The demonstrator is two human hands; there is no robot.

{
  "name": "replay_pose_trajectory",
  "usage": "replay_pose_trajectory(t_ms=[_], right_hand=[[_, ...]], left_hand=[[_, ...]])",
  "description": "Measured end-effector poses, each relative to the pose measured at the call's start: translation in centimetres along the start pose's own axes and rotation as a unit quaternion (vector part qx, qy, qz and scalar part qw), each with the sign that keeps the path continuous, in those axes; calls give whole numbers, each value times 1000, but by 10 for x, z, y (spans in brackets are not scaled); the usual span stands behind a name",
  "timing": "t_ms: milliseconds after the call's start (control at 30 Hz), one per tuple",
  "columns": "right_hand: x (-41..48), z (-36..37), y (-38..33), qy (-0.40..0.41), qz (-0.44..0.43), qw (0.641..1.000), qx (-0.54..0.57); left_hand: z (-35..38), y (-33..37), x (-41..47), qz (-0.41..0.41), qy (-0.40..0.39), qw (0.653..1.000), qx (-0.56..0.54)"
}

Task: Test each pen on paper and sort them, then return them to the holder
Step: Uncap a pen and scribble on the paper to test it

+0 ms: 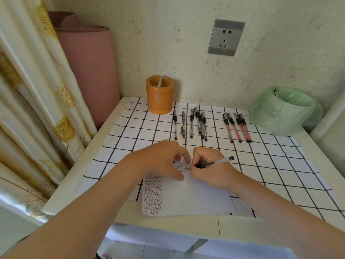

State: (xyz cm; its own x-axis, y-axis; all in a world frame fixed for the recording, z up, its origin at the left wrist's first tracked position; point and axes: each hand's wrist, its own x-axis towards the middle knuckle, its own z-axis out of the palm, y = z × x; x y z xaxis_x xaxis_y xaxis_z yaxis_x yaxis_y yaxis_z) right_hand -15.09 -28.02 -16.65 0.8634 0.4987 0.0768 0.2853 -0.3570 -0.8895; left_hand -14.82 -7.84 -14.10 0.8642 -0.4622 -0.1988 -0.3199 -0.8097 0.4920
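My right hand (209, 168) grips a black pen (217, 162), its tip touching the white paper (196, 199). The paper lies at the table's front and carries rows of small black and red marks on its left side. My left hand (164, 159) presses on the paper with spread fingers, just left of the pen tip. Behind the paper, several black pens (192, 124) lie in a row. A group of red pens (238, 128) lies to their right. The orange pen holder (159, 95) stands at the back, with one item inside.
The table is covered by a white cloth with a black grid (280, 165). A bin lined with a green bag (285, 109) stands at the back right. A rolled pink mat (89, 68) and a curtain (28, 109) stand to the left. A wall socket (225, 37) is above.
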Motion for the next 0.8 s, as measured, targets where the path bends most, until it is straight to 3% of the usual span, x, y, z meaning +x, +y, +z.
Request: replay_pose_trajectory(t_ms=[800], right_hand=[[-4, 0, -3, 2, 15, 1000, -18]], left_hand=[[-1, 2, -1, -6, -3, 1000, -6]])
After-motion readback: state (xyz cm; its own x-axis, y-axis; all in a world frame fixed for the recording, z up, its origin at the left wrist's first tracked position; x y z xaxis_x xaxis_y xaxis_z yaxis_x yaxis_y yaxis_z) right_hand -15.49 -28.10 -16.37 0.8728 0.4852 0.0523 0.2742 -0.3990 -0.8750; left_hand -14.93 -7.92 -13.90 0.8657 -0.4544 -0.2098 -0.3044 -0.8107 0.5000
